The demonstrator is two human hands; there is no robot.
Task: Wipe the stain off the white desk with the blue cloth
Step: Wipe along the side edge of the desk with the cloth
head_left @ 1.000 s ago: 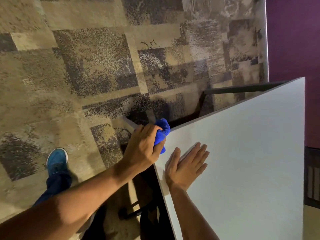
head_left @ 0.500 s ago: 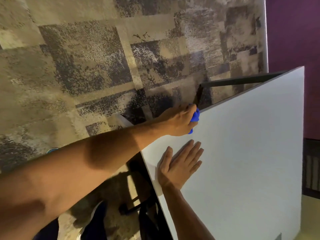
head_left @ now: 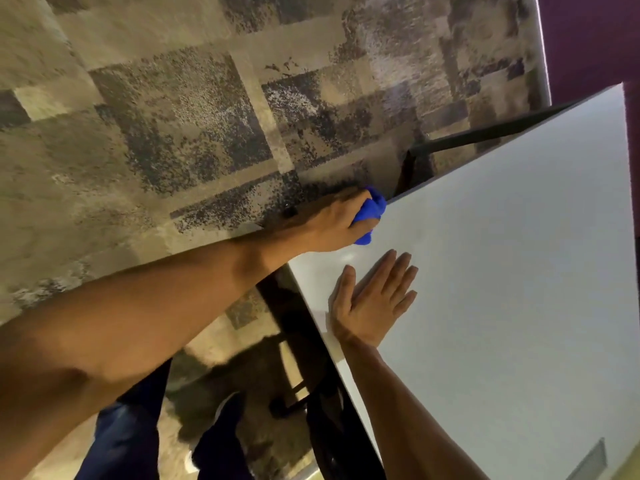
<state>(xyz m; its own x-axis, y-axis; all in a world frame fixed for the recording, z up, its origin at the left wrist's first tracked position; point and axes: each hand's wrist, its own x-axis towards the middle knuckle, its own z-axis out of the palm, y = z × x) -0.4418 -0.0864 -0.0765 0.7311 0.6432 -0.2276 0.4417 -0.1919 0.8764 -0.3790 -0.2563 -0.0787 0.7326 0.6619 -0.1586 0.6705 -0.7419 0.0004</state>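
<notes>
The white desk (head_left: pixel 502 289) fills the right half of the view, its corner pointing left. My left hand (head_left: pixel 334 225) is closed around the bunched blue cloth (head_left: pixel 370 214) and presses it on the desk near the far-left edge. My right hand (head_left: pixel 375 297) lies flat on the desktop with fingers spread, just below the cloth. No stain shows on the visible surface; a faint glossy patch sits between the two hands.
Patterned grey-brown carpet (head_left: pixel 173 133) lies beyond the desk edge. A dark desk frame bar (head_left: pixel 485 135) runs under the far edge. A purple wall (head_left: pixel 588 39) stands at the top right. My legs in dark trousers (head_left: pixel 138 438) are below, beside the desk's dark underframe (head_left: pixel 311 375).
My left hand has carried the blue cloth from the desk's corner further along the far edge and onto the surface. My right hand has stayed flat in place.
</notes>
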